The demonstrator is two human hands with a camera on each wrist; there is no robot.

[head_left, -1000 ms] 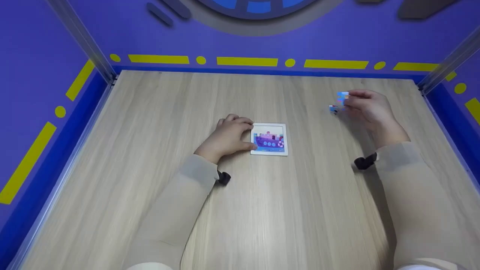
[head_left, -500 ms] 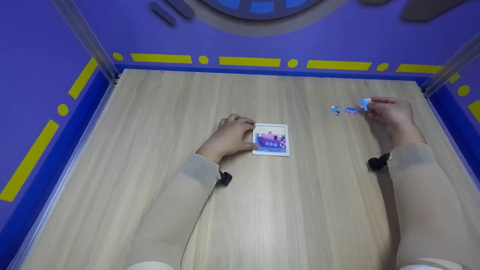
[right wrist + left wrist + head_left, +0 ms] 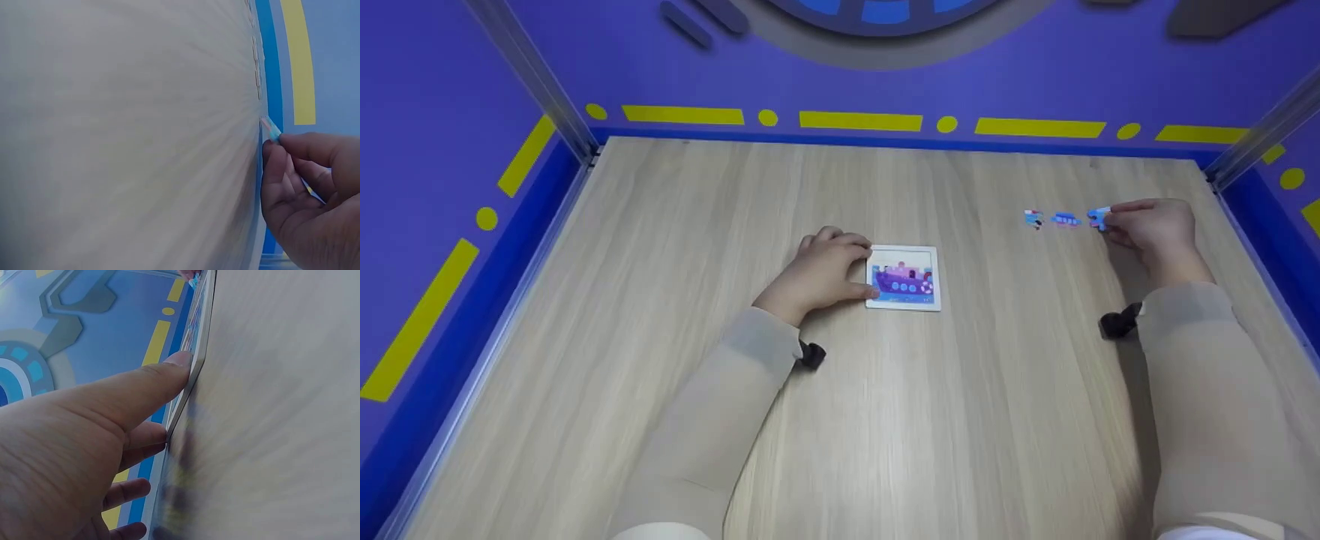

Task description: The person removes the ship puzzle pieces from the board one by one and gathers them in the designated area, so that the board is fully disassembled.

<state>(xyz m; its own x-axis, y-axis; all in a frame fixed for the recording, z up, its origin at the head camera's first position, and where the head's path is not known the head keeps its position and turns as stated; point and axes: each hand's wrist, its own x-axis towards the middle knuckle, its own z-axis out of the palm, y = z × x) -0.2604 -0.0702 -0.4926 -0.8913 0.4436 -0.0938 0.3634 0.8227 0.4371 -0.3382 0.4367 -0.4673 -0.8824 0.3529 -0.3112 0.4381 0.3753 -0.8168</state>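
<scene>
A small square jigsaw puzzle (image 3: 903, 288) with a white frame lies on the table, showing a purple and pink ship below a bare upper strip. My left hand (image 3: 825, 270) rests at its left side; the thumb (image 3: 179, 360) presses on the near left part, and the index finger touches the far left corner. At the back right, my right hand (image 3: 1159, 229) pinches a blue and white puzzle piece (image 3: 1097, 218) between thumb and fingertips. In the right wrist view this piece (image 3: 271, 130) is tilted, its tip close to the table.
Left of the right hand lie a blue and pink piece (image 3: 1065, 220) and a blue, white and red piece (image 3: 1033, 219), side by side on the wooden table (image 3: 720, 210). Purple walls with yellow marks (image 3: 861, 121) bound the table at the back and sides.
My right hand has moved right and slightly nearer with its piece, lowering it toward the table. The blue and pink piece now lies on the table beside the other. My left hand stays put.
</scene>
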